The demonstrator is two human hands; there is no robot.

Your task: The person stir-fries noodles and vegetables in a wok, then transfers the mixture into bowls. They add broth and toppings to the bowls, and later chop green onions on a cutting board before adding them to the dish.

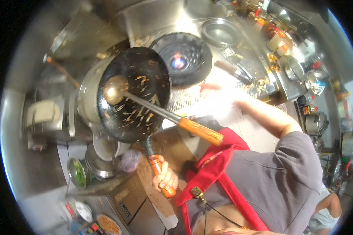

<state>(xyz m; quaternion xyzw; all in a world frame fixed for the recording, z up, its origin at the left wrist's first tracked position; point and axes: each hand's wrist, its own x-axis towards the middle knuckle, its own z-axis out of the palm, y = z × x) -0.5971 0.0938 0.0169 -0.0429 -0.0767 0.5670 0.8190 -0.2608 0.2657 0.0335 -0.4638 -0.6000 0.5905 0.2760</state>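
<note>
My left hand [165, 179] grips the orange wooden handle of a black wok [153, 70]. Shreds of food [145, 113] are scattered over the wok's dark inside. A ladle [153, 107] lies in the wok, its bowl against the inner wall and its wooden grip jutting out, with no hand on it. To the right of the wok is a black burner ring [194, 70] with a blue and reddish flame at its centre. My right hand [213, 87] reaches toward the stove front beside the burner. Glare washes out most of it, so its grip cannot be told.
A round metal pan [222, 33] stands behind the burner. A dark-handled tool [234, 71] lies on the steel stovetop. Seasoning bottles [276, 41] line the right counter. At left are a large pot [89, 91] and a bowl of greens [80, 173]. Another person [326, 210] is at lower right.
</note>
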